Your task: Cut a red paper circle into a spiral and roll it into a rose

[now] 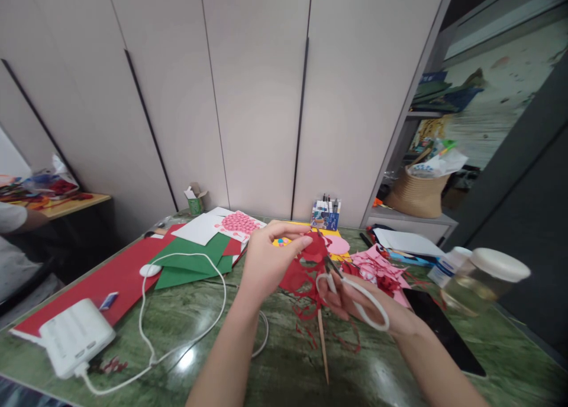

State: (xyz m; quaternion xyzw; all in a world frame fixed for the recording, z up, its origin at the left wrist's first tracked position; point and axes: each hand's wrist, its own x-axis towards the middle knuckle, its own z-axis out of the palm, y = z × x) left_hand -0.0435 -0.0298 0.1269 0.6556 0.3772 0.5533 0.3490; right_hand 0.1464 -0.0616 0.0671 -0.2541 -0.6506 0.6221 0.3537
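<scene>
My left hand (277, 253) pinches a piece of red paper (314, 247) between thumb and fingers, above the table. Fingers of my right hand (346, 300) are in the white handle loops of a pair of scissors (373, 312). The scissors' dark blades reach up to the red paper's right edge; whether they are parted is hard to tell. Beneath hangs or lies more red paper with cut-out holes (302, 280). Thin red paper strips (306, 330) trail below it. A wooden stick (323, 348), perhaps a pencil, lies under my hands.
Pink paper scraps (375, 265) lie right of my hands, near a black tablet (444, 330) and a lidded jar (483, 280). At left are green sheets (195, 262), a large red sheet (119, 283), a white power bank (76, 336) and its cable. A person's arm (22, 217) shows far left.
</scene>
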